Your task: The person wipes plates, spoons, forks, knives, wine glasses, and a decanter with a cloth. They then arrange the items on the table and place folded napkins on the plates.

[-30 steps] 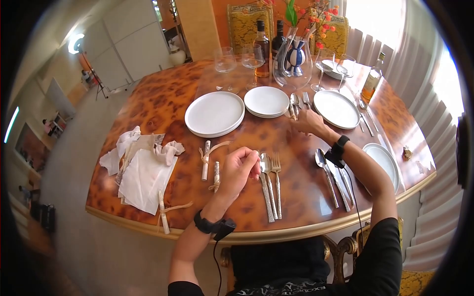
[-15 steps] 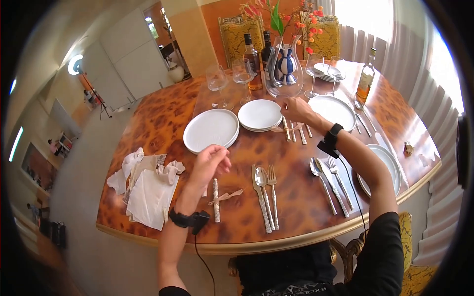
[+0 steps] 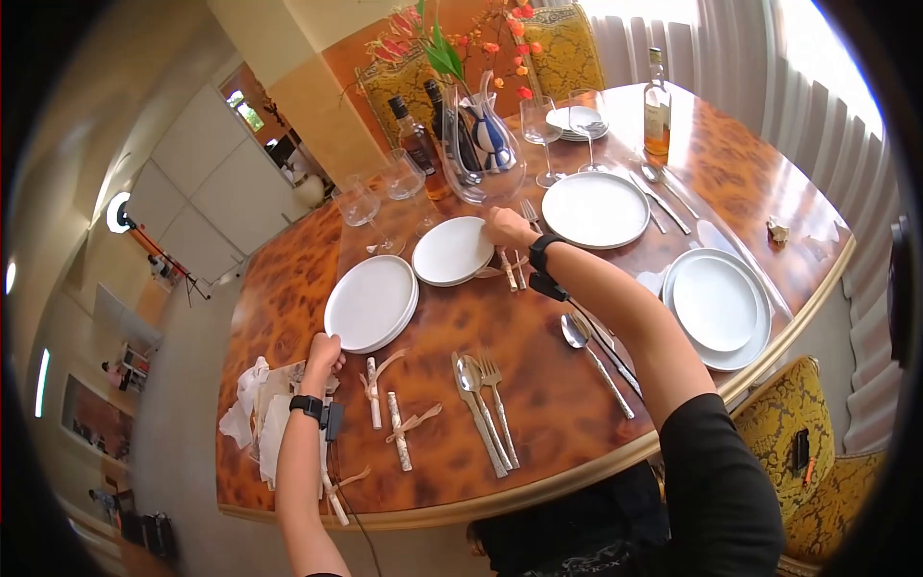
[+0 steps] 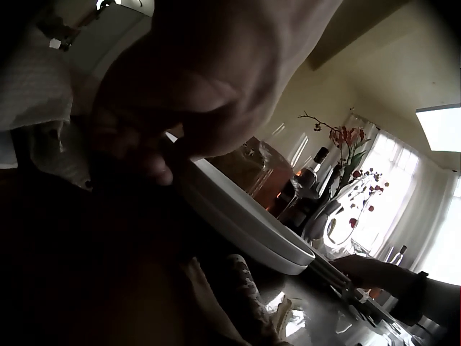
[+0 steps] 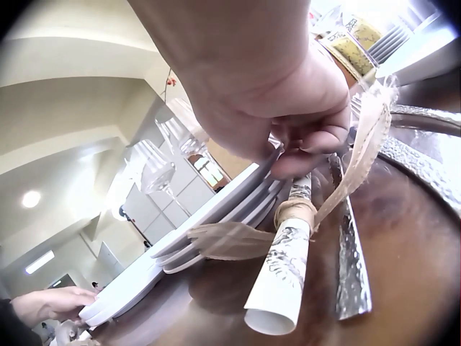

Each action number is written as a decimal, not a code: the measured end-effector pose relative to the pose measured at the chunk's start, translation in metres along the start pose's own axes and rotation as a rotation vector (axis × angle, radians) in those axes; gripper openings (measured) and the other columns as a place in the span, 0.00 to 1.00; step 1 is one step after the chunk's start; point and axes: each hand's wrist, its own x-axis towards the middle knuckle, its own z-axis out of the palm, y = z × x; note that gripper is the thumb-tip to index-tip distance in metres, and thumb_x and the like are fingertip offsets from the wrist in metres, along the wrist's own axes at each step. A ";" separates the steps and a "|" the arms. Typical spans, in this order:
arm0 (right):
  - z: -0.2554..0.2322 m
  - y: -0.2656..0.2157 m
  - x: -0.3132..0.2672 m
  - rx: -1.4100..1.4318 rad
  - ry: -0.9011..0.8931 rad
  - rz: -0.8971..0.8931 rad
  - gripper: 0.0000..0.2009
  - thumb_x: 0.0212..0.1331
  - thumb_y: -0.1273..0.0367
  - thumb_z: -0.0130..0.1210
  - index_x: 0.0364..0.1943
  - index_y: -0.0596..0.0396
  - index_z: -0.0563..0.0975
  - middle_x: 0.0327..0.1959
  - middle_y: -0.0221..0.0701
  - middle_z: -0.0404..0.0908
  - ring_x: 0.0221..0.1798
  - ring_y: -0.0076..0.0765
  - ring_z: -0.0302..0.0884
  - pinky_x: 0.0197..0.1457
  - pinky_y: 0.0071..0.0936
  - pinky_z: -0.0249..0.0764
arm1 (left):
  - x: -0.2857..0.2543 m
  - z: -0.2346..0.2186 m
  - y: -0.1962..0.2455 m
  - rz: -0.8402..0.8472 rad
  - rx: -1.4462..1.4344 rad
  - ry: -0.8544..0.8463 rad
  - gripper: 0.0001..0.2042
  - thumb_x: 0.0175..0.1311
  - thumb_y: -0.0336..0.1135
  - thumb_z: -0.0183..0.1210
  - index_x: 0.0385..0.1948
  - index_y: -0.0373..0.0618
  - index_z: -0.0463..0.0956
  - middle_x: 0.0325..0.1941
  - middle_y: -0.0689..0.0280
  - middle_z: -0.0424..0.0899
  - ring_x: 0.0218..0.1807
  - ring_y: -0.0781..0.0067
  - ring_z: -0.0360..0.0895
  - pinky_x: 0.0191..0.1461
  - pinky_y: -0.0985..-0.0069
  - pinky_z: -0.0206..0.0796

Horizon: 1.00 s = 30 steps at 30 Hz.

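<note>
My left hand (image 3: 328, 354) curls its fingers at the near-left rim of the large white plates (image 3: 370, 303), which lie stacked. In the left wrist view the rim runs in under those fingers. Farther right, my right hand (image 3: 508, 228) grips the right rim of a stack of smaller white plates (image 3: 452, 250). Just under its fingertips in the right wrist view lies a white patterned paper roll (image 5: 277, 281) tied with a beige ribbon (image 5: 230, 239). Textured metal cutlery handles (image 5: 353, 267) lie beside that roll.
Pale napkins (image 3: 274, 423) lie near my left wrist, with more ribbon-tied rolls (image 3: 399, 431) alongside. A knife, spoon and fork (image 3: 490, 404) lie in front. Behind stand stemmed glasses (image 3: 404, 178), a glass decanter (image 3: 471, 159) and bottles (image 3: 415, 139). Stacked plates (image 3: 716, 303) sit at the right.
My left hand has moved left and away from me to the rim of the large plates. My right hand has gone from the cutlery to the small plates' rim. The head view has turned.
</note>
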 end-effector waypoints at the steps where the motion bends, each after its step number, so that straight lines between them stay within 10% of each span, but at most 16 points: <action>1: 0.000 0.001 0.001 -0.015 0.007 -0.062 0.14 0.56 0.65 0.51 0.36 0.64 0.81 0.29 0.45 0.85 0.34 0.45 0.86 0.39 0.37 0.80 | 0.002 0.001 0.001 0.001 0.002 -0.008 0.14 0.65 0.33 0.43 0.30 0.30 0.73 0.15 0.58 0.76 0.11 0.70 0.68 0.13 0.71 0.56; 7: 0.008 0.011 0.016 -0.044 0.144 -0.268 0.13 0.55 0.68 0.48 0.31 0.66 0.81 0.24 0.45 0.84 0.29 0.41 0.86 0.31 0.36 0.79 | -0.005 -0.004 0.012 -0.099 -0.067 0.042 0.12 0.60 0.26 0.40 0.31 0.31 0.75 0.16 0.58 0.77 0.11 0.72 0.68 0.13 0.74 0.54; 17: -0.083 0.043 -0.011 0.723 0.059 -0.005 0.10 0.56 0.74 0.47 0.24 0.64 0.79 0.17 0.33 0.76 0.15 0.28 0.72 0.14 0.26 0.66 | 0.018 -0.030 -0.034 0.036 -0.398 -0.004 0.11 0.60 0.27 0.42 0.30 0.35 0.76 0.17 0.61 0.76 0.14 0.73 0.71 0.14 0.75 0.58; 30: -0.183 0.166 -0.100 0.394 0.355 0.315 0.10 0.59 0.73 0.44 0.26 0.65 0.75 0.20 0.37 0.78 0.17 0.31 0.74 0.16 0.26 0.67 | -0.102 -0.051 -0.011 0.298 -0.798 -0.021 0.10 0.69 0.33 0.44 0.39 0.39 0.73 0.26 0.66 0.76 0.20 0.76 0.69 0.20 0.78 0.57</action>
